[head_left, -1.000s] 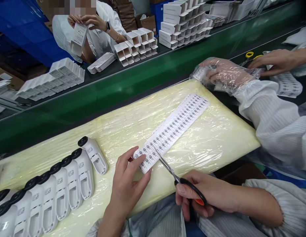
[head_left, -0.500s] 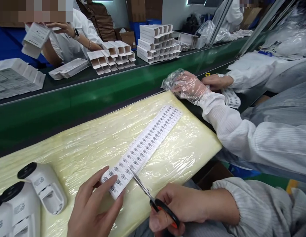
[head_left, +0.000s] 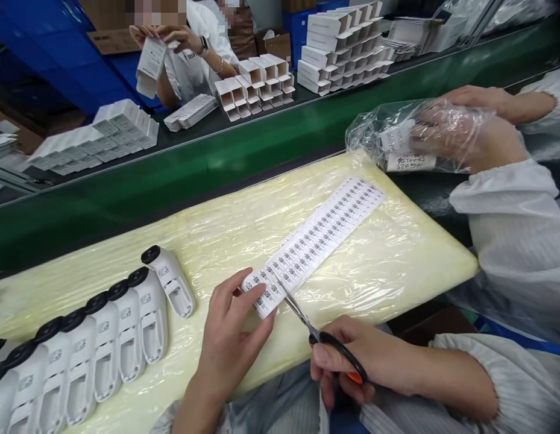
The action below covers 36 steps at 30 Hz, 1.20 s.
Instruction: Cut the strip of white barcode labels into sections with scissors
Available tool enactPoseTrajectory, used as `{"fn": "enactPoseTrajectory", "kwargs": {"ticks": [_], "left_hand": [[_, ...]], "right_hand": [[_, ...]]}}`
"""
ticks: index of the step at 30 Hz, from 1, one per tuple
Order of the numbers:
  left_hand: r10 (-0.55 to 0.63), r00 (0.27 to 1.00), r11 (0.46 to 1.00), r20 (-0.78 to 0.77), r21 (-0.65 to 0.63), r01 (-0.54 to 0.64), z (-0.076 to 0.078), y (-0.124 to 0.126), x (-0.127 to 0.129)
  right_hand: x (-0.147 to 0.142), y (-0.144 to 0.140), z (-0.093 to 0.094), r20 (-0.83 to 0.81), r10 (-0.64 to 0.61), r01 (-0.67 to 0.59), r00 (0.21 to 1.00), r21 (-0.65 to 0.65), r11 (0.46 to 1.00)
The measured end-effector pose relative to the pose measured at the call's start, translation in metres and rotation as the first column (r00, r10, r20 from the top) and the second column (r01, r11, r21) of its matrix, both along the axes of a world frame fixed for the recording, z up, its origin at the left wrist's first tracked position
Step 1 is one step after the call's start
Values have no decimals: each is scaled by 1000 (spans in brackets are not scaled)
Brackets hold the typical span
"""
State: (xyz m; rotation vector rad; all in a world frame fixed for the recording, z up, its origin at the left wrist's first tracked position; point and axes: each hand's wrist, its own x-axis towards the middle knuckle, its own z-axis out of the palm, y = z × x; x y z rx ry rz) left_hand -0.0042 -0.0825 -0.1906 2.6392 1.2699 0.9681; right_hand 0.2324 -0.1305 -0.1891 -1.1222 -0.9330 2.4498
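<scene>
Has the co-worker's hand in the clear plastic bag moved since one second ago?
Yes, the bagged hand has moved rightward in the view, away from the far corner of the yellow pad.

Label strip [head_left: 319, 237] on pad [head_left: 410, 259], scissors [head_left: 313, 330] at its edge, device shells [head_left: 82, 361] left, cartons [head_left: 322, 58] behind

Light: bright, diffuse | Glare: white streaks across the pale-yellow, clear-film-wrapped pad [head_left: 415, 259], duller sheen on the glossy green rail [head_left: 261, 138] | Dim: stacked blue plastic crates [head_left: 40, 54], upper left | Focus: my left hand [head_left: 232, 331] and right hand [head_left: 374, 355] clear, print on the long white paper label strip [head_left: 316, 241] soft | Edges: wide-angle stretch, black top-right corner, pixelated patch above
</scene>
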Motion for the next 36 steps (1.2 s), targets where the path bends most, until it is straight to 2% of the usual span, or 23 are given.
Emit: {"fn": "enactPoseTrajectory", "kwargs": {"ticks": [10, 19, 28, 36], "left_hand": [[-12, 1000, 1000, 5, 4, 12, 0, -1, 1], [-11, 1000, 1000, 5, -11, 11, 1, -1, 1], [-27, 999, 1000, 23, 7, 27, 1, -1, 3], [-42, 999, 999, 34, -4, 42, 1, -1, 3]], "right_hand": [[-2, 5, 5, 35, -2, 2, 999, 9, 1000], [-1, 5, 2, 9, -12, 12, 1000, 1, 1000], [-1, 9, 5, 40, 0, 2, 999, -56, 998], [-5, 17, 8, 51, 0, 0, 999, -13, 1000]]}}
